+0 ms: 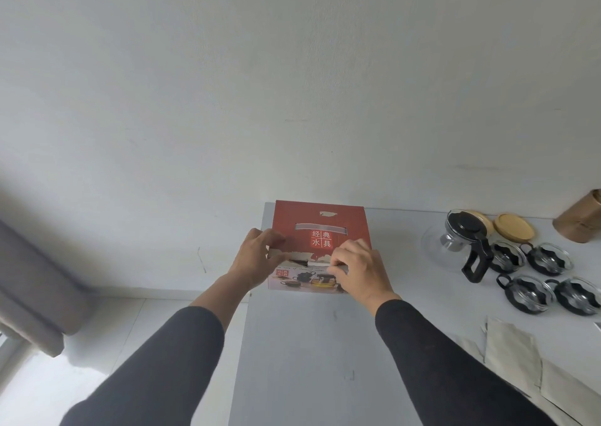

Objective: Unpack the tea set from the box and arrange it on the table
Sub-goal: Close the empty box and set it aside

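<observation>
Pinching the box's [320, 230] torn front flap, the left hand [257, 256] and right hand [357, 269] steady it on the bench [309, 344]; teapot [461, 240] and cups [549, 258] already stand right of the box, likely unpacked.

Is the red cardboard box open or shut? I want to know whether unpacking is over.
Shut, nearly: the red cardboard box has its top flap down, while both hands pinch its torn front edge.
</observation>
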Demonstrator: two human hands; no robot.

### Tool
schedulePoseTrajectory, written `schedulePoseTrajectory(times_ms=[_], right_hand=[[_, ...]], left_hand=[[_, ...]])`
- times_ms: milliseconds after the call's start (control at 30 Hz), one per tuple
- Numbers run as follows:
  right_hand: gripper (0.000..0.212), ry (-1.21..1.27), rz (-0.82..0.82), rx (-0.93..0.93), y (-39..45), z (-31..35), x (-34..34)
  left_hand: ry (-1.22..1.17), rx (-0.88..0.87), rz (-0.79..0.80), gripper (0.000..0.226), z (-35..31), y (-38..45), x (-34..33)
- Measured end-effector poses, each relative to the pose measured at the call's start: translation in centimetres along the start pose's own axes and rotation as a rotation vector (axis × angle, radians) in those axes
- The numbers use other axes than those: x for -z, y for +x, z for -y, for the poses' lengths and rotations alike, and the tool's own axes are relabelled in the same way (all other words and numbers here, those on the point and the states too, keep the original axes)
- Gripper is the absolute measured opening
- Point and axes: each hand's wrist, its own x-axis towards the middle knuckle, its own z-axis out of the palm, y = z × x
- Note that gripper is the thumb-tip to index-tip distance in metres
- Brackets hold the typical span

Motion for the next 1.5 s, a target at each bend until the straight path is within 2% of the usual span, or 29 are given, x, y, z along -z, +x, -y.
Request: schedulePoseTrajectory(times_ms=[100, 167, 233, 300, 400, 500, 733, 900, 1133, 1267, 1367, 1500], right_hand=[[0.023, 0.014, 0.050, -0.088, 1.0, 0.0, 0.3], [0.044, -0.040, 0.146, -0.129, 1.6, -0.2, 0.5], [0.062, -0.125, 0.224, -0.136, 2.1, -0.6, 0.4], [0.065, -0.140, 0.296, -0.155, 2.7, -0.8, 0.0], [0.067, -0.074, 0.357, -0.201, 4.1, -1.5, -0.5], [0.067, -0.027, 0.372, -0.197, 6.4, -2.6, -0.4], [0.069, 0.011, 0.349, -0.184, 11.5, -5.4, -1.4], [0.074, -0.012, 0.373, -0.152, 12.3, -6.0, -2.4], [0.078, -0.086, 0.396, -0.102, 11.1, -5.6, -1.8], [0.075, -0.016, 0.224, -0.083, 7.8, -5.1, -0.6], [0.067, 0.165, 0.079, -0.244, 4.7, -4.7, 0.5], [0.061, 0.325, 0.018, -0.409, 1.1, -4.3, 3.2]], left_hand=[[0.121, -0.106, -0.041, 0.036, 0.2, 0.2, 0.0], [0.307, -0.163, -0.015, 0.044, 0.1, 0.3, -0.2], [0.459, -0.129, 0.097, 0.066, -0.1, 0.6, -0.8], [0.593, -0.079, 0.191, 0.079, -0.5, 1.3, -1.5], [0.750, -0.077, 0.225, 0.076, -1.1, 2.9, -2.1], [0.810, -0.061, 0.215, 0.081, -1.4, 5.1, -2.1], [0.741, 0.031, 0.196, 0.084, -1.7, 10.8, -2.4], [0.686, 0.038, 0.195, 0.083, -1.3, 11.6, -2.2], [0.824, 0.057, 0.203, 0.083, -2.4, 11.0, -1.7], [0.704, 0.033, 0.128, 0.076, -4.5, 9.7, -1.3], [0.480, 0.007, 0.023, 0.079, -6.0, 8.4, -1.9], [0.391, 0.008, 0.032, 0.074, -8.7, 6.4, -3.5]])
